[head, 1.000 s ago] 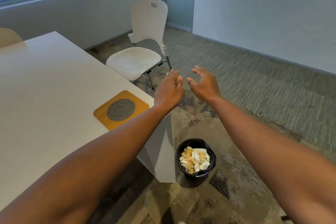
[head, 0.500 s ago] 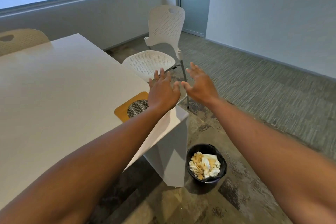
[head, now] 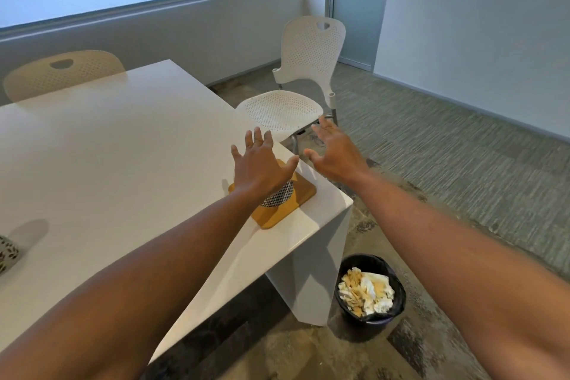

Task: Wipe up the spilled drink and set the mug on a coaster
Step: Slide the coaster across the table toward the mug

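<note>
A yellow-brown square coaster point(head: 296, 194) with a patterned grey disc in its middle lies near the right corner of the white table point(head: 123, 157). My left hand point(head: 260, 166) hovers over the coaster with fingers spread, covering part of it and holding nothing. Beyond the table's right edge, my right hand point(head: 334, 153) is in the air, fingers spread and empty. At the far left edge, a sliver of a leaf-patterned mug point(head: 6, 253) shows on the table. No spill is visible on the tabletop.
A black bin point(head: 371, 315) with crumpled stained paper towels stands on the floor by the table's end panel. One white perforated chair point(head: 302, 86) is at the table's right end, and another chair point(head: 61, 72) stands behind the far side.
The view has swung left, bringing the mug's edge and the far chair into sight. Both hands went from loosely curled to spread, and my left hand moved over the coaster.
</note>
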Motion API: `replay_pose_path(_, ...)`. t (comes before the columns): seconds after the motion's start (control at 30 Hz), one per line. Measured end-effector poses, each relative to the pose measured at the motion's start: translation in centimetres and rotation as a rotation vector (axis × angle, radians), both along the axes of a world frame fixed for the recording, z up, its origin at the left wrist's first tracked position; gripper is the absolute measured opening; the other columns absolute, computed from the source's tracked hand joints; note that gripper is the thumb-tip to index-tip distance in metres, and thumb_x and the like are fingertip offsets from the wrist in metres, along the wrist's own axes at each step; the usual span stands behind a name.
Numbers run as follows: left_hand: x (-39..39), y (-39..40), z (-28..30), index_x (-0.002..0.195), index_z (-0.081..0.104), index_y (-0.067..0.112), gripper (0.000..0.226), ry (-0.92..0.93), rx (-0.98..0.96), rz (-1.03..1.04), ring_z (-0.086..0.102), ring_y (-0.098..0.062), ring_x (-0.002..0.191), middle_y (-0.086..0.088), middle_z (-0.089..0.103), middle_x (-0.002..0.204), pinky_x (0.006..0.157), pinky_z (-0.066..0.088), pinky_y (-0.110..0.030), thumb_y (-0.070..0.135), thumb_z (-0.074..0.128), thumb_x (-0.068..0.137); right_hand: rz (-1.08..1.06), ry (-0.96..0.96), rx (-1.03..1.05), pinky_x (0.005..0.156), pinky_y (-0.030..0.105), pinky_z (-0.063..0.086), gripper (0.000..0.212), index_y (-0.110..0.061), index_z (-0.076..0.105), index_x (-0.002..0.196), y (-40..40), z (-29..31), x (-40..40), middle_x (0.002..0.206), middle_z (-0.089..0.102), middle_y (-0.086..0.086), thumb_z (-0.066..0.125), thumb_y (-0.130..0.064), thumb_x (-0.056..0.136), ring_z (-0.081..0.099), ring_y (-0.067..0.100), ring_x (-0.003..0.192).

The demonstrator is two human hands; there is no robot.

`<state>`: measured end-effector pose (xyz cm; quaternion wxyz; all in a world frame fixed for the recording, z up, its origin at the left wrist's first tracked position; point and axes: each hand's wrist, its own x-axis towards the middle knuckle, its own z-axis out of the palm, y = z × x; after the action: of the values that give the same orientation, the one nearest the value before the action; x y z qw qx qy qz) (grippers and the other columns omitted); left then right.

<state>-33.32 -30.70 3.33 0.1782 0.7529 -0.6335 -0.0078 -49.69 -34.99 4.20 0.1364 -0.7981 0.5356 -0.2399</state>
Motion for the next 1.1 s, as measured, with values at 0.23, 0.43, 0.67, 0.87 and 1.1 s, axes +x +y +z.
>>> replay_pose_path(0.23,3.2,1.2,-1.0,0.158,0.022,0.016,0.103,-0.042,0.112,0.058,0.012,-0.027,0.154,-0.007,0.017,0.166,0.122,0.007,-0.058,0.081,0.046,0.082,0.046,0.006,0.066,0.118,0.044,0.026,0.066,-0.013,0.036,0.148,0.3,-0.6,2.2,0.158,0.028,0.005,0.059,-0.039,0.091,0.024,0.023,0.146)
replay_pose_path(0.43,5.2,3.2,-2.2,0.157,0.023,0.015,0.115,-0.063,0.217,0.106,0.012,-0.029,0.154,-0.010,0.017,0.166,0.121,0.007,-0.060,0.088,0.048,0.073,0.067,-0.032,0.108,0.102,0.041,0.044,0.051,-0.012,0.052,0.134,1.6,-1.5,3.3,0.136,0.056,0.008,0.064,-0.033,0.089,0.052,0.028,0.126)
replay_pose_path(0.67,6.3,4.9,-3.5,0.158,0.017,0.014,0.131,-0.066,0.330,0.106,0.010,-0.031,0.154,-0.011,0.014,0.167,0.119,0.009,-0.064,0.097,0.045,0.061,0.029,0.009,0.172,0.107,0.042,0.041,0.057,-0.012,0.049,0.139,2.3,-2.6,4.1,0.142,0.052,0.008,0.063,-0.038,0.090,0.047,0.025,0.132)
replay_pose_path(0.87,6.7,6.1,-4.3,0.158,0.019,0.013,0.134,-0.023,0.388,0.097,0.008,-0.030,0.154,-0.012,0.012,0.167,0.119,0.009,-0.065,0.098,0.046,0.058,-0.003,0.125,0.191,0.104,0.046,0.043,0.060,-0.012,0.047,0.139,2.4,-3.6,4.6,0.140,0.051,0.009,0.059,-0.043,0.090,0.048,0.027,0.130)
replay_pose_path(1.1,6.9,7.2,-5.2,0.159,0.011,0.008,0.139,0.017,0.403,0.081,0.003,-0.027,0.155,-0.012,0.006,0.167,0.120,0.007,-0.064,0.097,0.048,0.058,-0.061,0.148,0.169,0.093,0.042,0.049,0.051,-0.008,0.054,0.129,2.6,-3.9,5.2,0.126,0.061,0.012,0.060,-0.041,0.090,0.055,0.031,0.118)
